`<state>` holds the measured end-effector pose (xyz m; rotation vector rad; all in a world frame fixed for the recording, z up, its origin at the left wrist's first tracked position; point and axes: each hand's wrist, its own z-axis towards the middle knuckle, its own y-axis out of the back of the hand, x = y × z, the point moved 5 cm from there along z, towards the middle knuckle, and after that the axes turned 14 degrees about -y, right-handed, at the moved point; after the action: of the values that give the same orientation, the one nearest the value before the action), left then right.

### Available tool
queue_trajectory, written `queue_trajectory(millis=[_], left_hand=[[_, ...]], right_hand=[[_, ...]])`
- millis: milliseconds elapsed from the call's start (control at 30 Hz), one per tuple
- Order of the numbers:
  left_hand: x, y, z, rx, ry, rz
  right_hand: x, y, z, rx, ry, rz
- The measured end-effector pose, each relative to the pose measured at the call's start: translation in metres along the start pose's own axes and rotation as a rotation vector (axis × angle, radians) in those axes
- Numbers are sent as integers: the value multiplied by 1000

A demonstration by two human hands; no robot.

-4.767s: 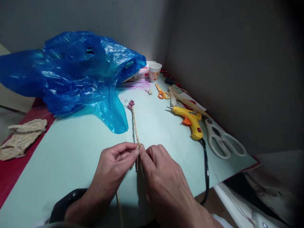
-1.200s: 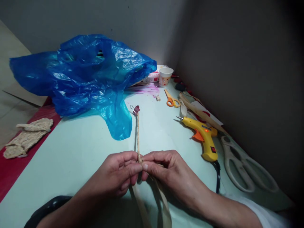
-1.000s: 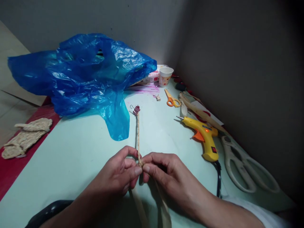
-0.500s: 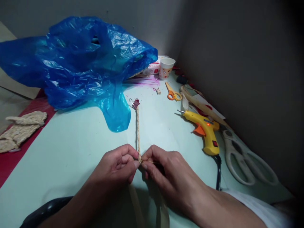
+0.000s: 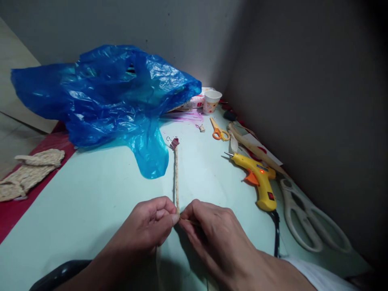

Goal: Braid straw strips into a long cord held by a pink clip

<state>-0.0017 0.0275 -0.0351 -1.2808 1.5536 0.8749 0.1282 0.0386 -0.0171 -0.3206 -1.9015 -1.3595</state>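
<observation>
Tightly braided tan cord (image 5: 176,178), slim, nearly straight, maroon clip (image 5: 175,143) at tip

grey walls (image 5: 297,81), pale green tabletop (image 5: 100,182)

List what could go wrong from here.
1. The left hand and right hand pinch the pale cord at its near end; if either slackens, it could loosen.
2. The binder clip is on the cord's far end; a hard pull might drag it off.
3. The yellow glue gun shows a lit orange light, so its bare metal tip may be hot if brushed.
</observation>
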Motion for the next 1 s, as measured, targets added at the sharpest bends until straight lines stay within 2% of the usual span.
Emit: queue_trajectory(millis=[200,433,600,733,833,1000], left_hand=[[-1,2,2,4,-47,116],[-2,1,1,-8,-77,207],[-2,0,-1,-19,-113,151],[-2,-1,-3,-28,-108,107],[-2,-2,-4,-23,-96,82],[-1,-2,-5,4,-77,48]], right_hand=[[4,3,-2,58,18,-29],[11,12,-6,-89,158,-90],[8,10,-5,-68,105,17],[4,15,0,6,-36,45],[2,16,3,142,-124,90],[-4,10,4,352,-190,376]])
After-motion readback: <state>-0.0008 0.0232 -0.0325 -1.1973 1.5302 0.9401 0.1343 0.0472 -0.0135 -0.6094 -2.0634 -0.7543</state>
